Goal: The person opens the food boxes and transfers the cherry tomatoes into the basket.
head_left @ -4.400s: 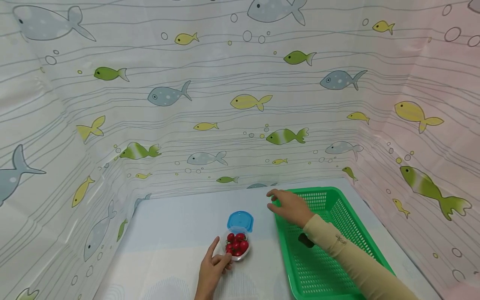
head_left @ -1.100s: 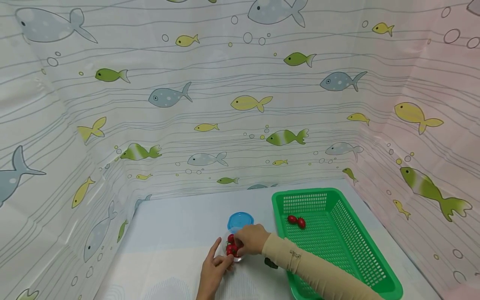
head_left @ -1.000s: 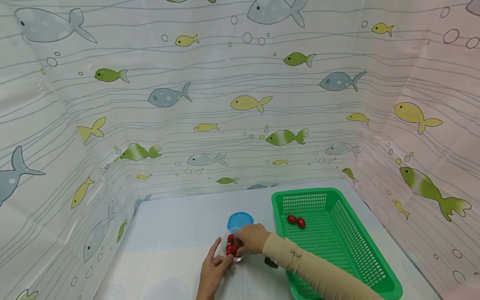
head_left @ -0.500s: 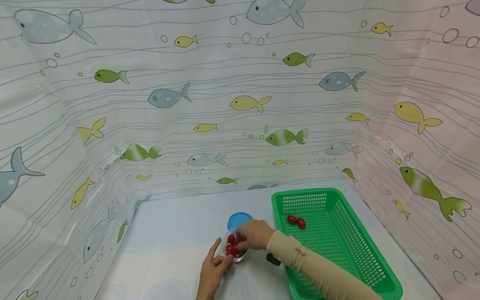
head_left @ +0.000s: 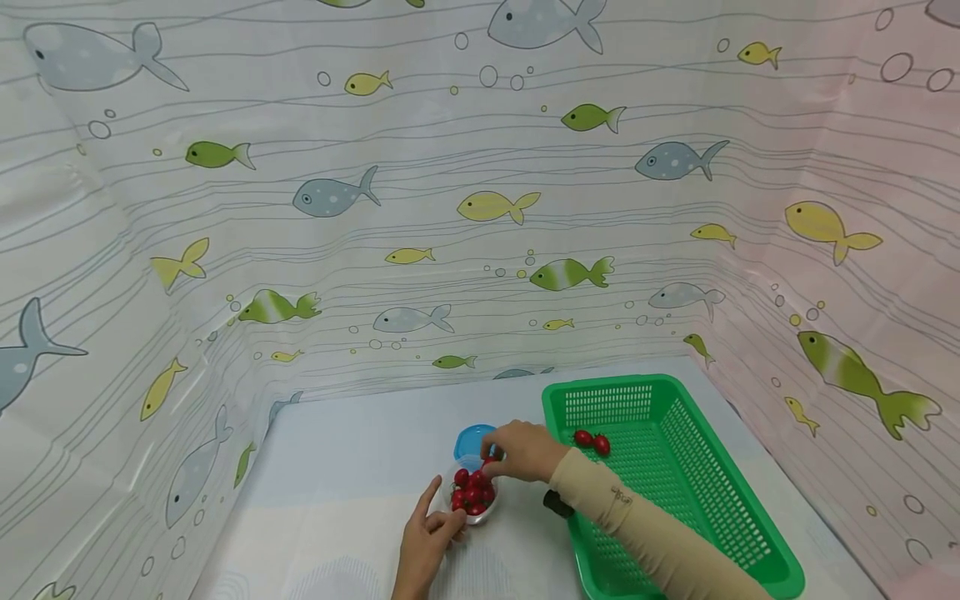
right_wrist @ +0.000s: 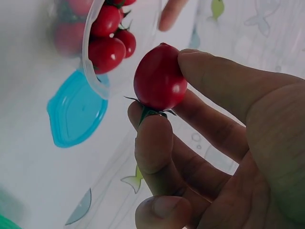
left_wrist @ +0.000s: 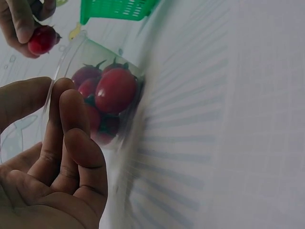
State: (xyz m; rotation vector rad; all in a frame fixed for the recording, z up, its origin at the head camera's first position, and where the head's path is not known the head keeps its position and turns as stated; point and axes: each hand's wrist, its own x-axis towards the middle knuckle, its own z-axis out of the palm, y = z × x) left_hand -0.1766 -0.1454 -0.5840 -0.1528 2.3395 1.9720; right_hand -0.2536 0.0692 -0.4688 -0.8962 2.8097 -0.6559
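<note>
Evidently the left grip (head_left: 426, 543) pinches the rim of the clear container (right_wrist: 86, 52), presumably to stop it tipping. Right grip (head_left: 528, 452) closed on one tomato (right_wrist: 159, 78) between thumb and fingertips, near the rim, apart from the other tomatoes (head_left: 471, 493); the fingertip hold probably spares the skin. Blue lid (right_wrist: 78, 112) on the table (head_left: 352, 467) just beyond, likely to leave the mouth accessible. Held specimen: glossy deep red, oval, green calyx attached.

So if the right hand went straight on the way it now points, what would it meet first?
Likely the blue lid, just past the right hand in the head view. Depth is unclear: the hand could pass above it, or its tomato could brush the clear container.
</note>
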